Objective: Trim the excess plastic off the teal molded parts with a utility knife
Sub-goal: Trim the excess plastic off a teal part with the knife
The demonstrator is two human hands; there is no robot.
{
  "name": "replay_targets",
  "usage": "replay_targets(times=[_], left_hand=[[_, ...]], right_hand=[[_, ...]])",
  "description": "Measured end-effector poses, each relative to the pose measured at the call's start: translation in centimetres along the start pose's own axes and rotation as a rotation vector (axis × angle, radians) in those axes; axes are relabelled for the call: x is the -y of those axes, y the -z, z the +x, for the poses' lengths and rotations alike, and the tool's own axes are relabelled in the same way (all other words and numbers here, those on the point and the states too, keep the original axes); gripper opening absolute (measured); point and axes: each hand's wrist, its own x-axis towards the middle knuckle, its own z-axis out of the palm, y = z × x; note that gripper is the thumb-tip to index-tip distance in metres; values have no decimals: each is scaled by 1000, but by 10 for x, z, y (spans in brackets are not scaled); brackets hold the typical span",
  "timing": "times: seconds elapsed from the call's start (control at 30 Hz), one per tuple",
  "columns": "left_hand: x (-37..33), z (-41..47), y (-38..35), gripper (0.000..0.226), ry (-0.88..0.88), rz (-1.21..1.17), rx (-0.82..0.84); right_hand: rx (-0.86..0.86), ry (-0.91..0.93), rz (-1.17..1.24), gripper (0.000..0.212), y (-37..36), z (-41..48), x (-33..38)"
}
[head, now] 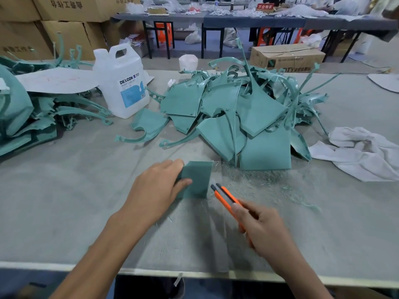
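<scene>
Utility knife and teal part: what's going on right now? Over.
Left hand grips teal molded part. Right hand holds orange utility knife, tip by part's right edge. Nothing between them.

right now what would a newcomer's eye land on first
The heap of teal molded parts mid-table. In front of it, the left hand holds one teal piece while the right hand grips an orange utility knife at its right edge. A white jug stands at back left.

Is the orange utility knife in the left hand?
No: right hand grips the orange utility knife; left hand holds a flat teal plastic part.
</scene>
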Motion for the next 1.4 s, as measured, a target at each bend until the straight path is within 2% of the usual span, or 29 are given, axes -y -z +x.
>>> replay_targets(times=[0.13, 0.23, 0.33, 0.4, 0.5, 0.6, 0.67, 0.83, 1.0, 1.13, 1.4], left_hand=[[0, -1, 1, 32, -5, -4, -9], [0, 0, 0, 30, 14, -17, 7], [-1, 0, 1, 32, 9, 0, -3], [-2, 0, 2, 33, 3, 9, -8], [-1, -1, 2, 33, 3, -4, -1], [-1, -1, 2, 32, 7, -10, 7], [-1, 0, 2, 31, 19, -9, 19], [-2, 0, 2, 32, 19, -7, 10], [-4, -3, 4, 31, 14, -16, -2], [-4, -3, 3, 30, 16, -10, 6], [-2, -2, 2, 28, -1, -11, 11]], right_hand=[[-32, 78, 274, 18, 15, -3, 33], [10, 111, 415, 34, 26, -5, 52], [-97, 98, 345, 16, 25, 1, 49], [-130, 60, 262, 21, 17, 2, 37], [-68, 19, 197, 27, 6, -5, 21], [-40, 67, 317, 19, 9, -12, 30], [-14, 135, 401, 38, 18, -11, 42], [-143, 136, 423, 36, 24, 19, 64], [-18, 35, 406, 28, 3, 50, 66], [68, -23, 418, 35, -8, 62, 64], [8, 116, 314, 28, -6, 65, 63]])
